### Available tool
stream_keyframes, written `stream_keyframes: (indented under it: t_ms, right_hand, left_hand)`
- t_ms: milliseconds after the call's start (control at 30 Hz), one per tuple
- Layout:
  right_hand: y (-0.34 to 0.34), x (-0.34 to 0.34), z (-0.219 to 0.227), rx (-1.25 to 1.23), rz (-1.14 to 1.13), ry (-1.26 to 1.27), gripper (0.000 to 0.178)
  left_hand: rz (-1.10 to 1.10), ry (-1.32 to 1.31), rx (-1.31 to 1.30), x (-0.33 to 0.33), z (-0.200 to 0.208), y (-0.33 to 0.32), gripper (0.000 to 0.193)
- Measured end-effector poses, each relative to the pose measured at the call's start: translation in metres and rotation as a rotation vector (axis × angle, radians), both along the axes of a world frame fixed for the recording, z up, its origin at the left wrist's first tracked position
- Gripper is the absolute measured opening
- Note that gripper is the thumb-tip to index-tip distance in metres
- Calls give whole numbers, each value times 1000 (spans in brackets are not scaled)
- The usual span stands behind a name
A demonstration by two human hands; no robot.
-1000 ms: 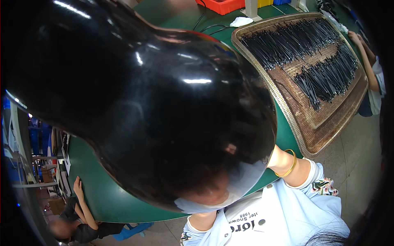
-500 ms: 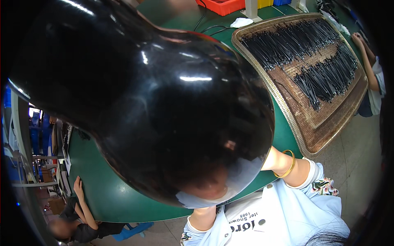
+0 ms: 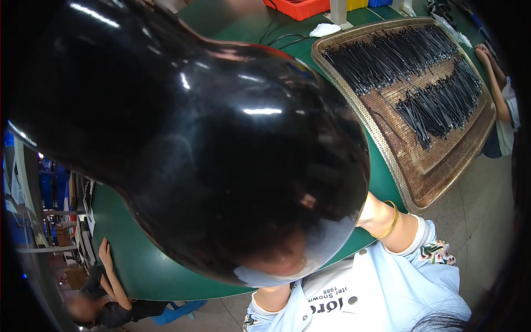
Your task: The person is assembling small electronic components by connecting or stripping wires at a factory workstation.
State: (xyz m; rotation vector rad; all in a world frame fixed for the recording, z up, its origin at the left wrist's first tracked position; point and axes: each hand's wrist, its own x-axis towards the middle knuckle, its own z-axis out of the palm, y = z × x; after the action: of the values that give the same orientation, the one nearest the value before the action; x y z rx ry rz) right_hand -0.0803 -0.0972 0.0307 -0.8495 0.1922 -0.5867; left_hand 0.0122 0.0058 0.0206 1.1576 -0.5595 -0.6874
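Mostly, a large, glossy black rounded body [image 3: 238,149] fills the middle and upper left of the head view, its narrower end running up to the upper-left corner; it stands between the camera and the hands, and its surface mirrors light streaks and a pale garment; the right forearm [image 3: 399,231], wearing a gold bracelet [image 3: 394,220], passes behind its lower right edge, and the left forearm [image 3: 272,299] passes behind its bottom edge; the left hand and the right hand are thus hidden, so I cannot tell whether their fingers are released, clenched or grasping anything, nor whether they touch the black body; underneath spreads a green table [image 3: 130,243]; to the right, just beyond the right forearm, a brownish perforated metal tray [image 3: 428,180] carries two bands of thin black rods, an upper band [image 3: 392,58] and a lower band [image 3: 442,108], with bare mesh at its near end; past its upper left corner are a crumpled white cloth [image 3: 325,30] and a black cable [image 3: 290,37], with a red bin [image 3: 301,8] beyond them; at the far right a co-worker's hand [image 3: 483,53] is near the tray's far corner; at the lower left another co-worker's hand [image 3: 105,250] is by the table's edge, and a blue stool [image 3: 177,313] stands near that person.
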Motion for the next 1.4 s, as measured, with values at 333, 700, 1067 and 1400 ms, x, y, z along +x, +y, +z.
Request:
stream_keyframes:
  t_ms: [333,700,1067,1400]
  right_hand:
    - [-2,0,1,81,72,-94,15]
    - [-1,3,-2,-10,122,78,15]
    - [0,4,-2,-68,97,75,13]
    - [-1,3,-2,-58,111,64,14]
  left_hand:
    - [-34,51,-23,1,3,-1,10]
    - [-16,73,-36,1,2,1,11]
    - [-6,60,-10,0,5,0,9]
    - [-23,47,-47,2,-1,4,14]
